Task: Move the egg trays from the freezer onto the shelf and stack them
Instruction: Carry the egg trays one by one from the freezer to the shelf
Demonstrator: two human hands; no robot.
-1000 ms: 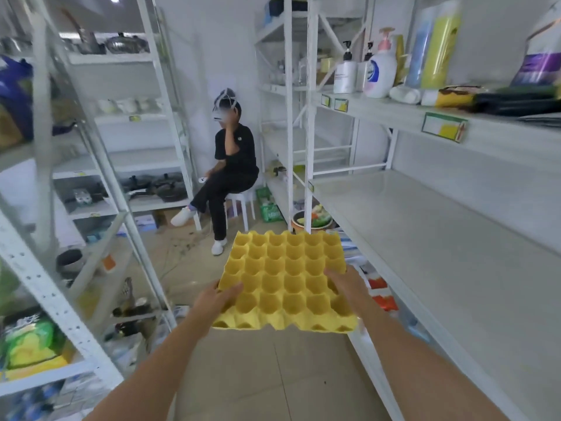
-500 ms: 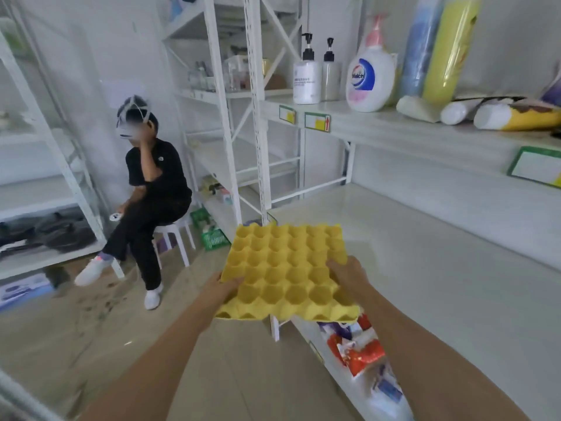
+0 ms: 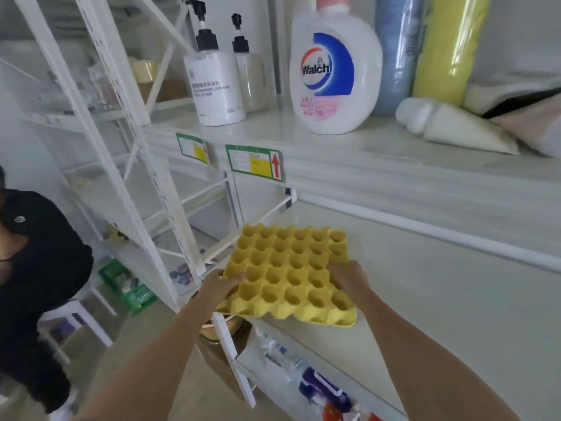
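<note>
Both hands grip one yellow egg tray (image 3: 290, 273), cups facing up. Left hand (image 3: 219, 287) is closed on the tray's edge at 9 o'clock, fingers curled over the rim into the cups, and right hand (image 3: 349, 278) is clamped on the edge at 3 o'clock, fingers likewise hooked over the top. Held roughly level, the tray sits over the front left corner of the white shelf (image 3: 440, 299), its near edge just past the shelf's front lip; whether its underside touches the board I cannot tell.

At 12 o'clock from the tray, on the board above, a white detergent bottle (image 3: 334, 77) with a blue and red label stands upright. At 11 o'clock are two pump bottles (image 3: 215, 86), one just behind the other. At 1 o'clock a blue roll (image 3: 394, 53) and a yellow roll (image 3: 446, 47) stand side by side, and a white tube (image 3: 449, 126) lies flat near them. Two green-framed labels (image 3: 253, 161) are stuck to that board's front edge.

At 9 o'clock, well apart, a person in black clothes (image 3: 36, 268) sits by a green basket (image 3: 130, 287) on the floor. At 6 o'clock, coloured packets (image 3: 321, 387) lie on the lower board.
</note>
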